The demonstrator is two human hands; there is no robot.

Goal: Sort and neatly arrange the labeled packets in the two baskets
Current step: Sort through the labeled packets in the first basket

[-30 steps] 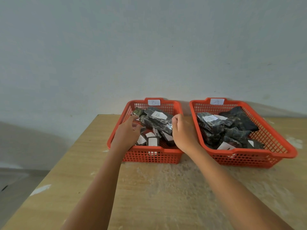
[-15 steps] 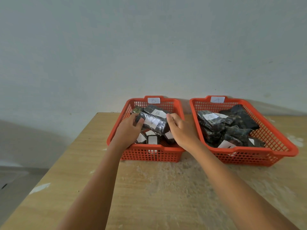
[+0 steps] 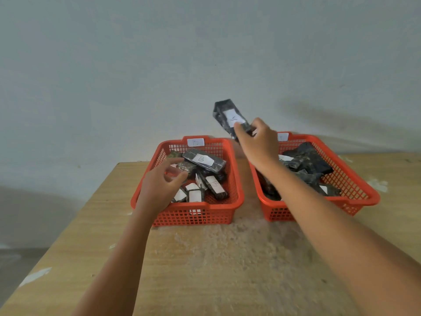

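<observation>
Glossy dark oblong packet [image 3: 230, 119] pinched by right hand [image 3: 259, 144] above mesh baskets [image 3: 232, 199].

The right hand [image 3: 258, 142], which a second ago rested with the left on a dark packet in the basket marked B [image 3: 235, 199], now holds that packet [image 3: 230, 118] raised in the upper middle of the frame, above the gap between the two baskets, its white label facing the camera. The left hand [image 3: 163, 184] has let go and hovers with loosely bent fingers over the left of the basket. A packet labeled B [image 3: 204, 160], formerly beneath the lifted one, now lies uncovered on top.
</observation>
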